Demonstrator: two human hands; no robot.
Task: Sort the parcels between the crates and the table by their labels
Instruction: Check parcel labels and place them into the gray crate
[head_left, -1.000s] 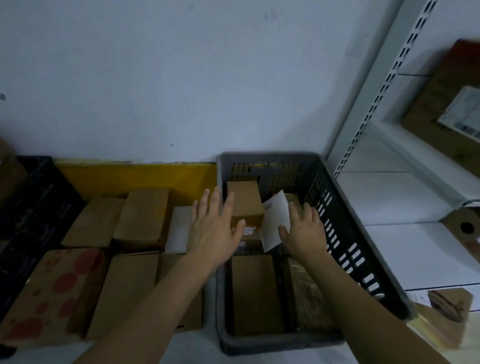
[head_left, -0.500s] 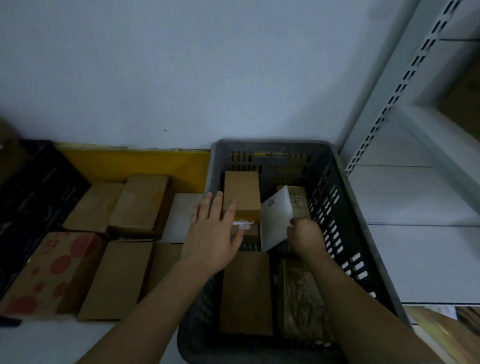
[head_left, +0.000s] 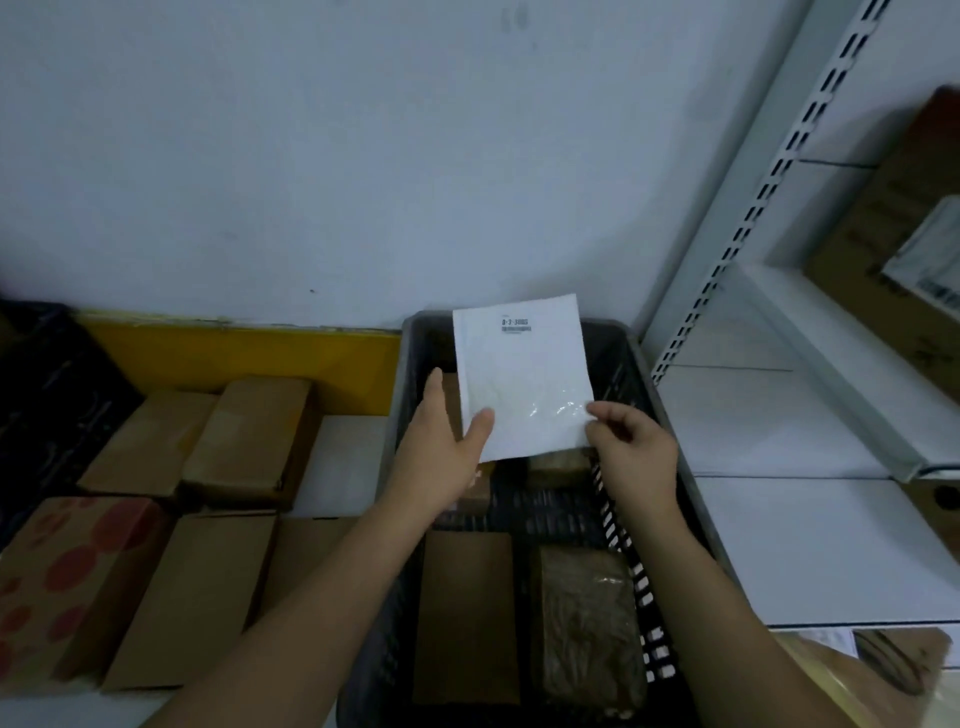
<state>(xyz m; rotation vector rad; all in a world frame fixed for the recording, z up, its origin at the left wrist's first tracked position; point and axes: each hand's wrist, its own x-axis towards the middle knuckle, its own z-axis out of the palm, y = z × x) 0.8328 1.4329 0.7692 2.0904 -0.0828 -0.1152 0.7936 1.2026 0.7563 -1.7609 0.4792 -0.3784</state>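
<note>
Hands, left (head_left: 441, 457) and right (head_left: 636, 457), pinch white mailer (head_left: 522, 374) upright above grey crate (head_left: 670, 431).

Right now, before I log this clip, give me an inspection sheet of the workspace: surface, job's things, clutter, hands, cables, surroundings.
Surface: white table, mostly covered by boxes left of the crate.
Job's things: white mailer held up over the grey crate, label facing the camera at its top; brown box and wrapped parcel lie in the crate; plain cardboard boxes and a red-dotted box on the table.
Clutter: black crate at far left.
Hands: left hand and right hand each pinch a lower corner of the mailer.
Cables: nothing seen.
Surroundings: pale wall, white shelving at right holding a large carton.
</note>
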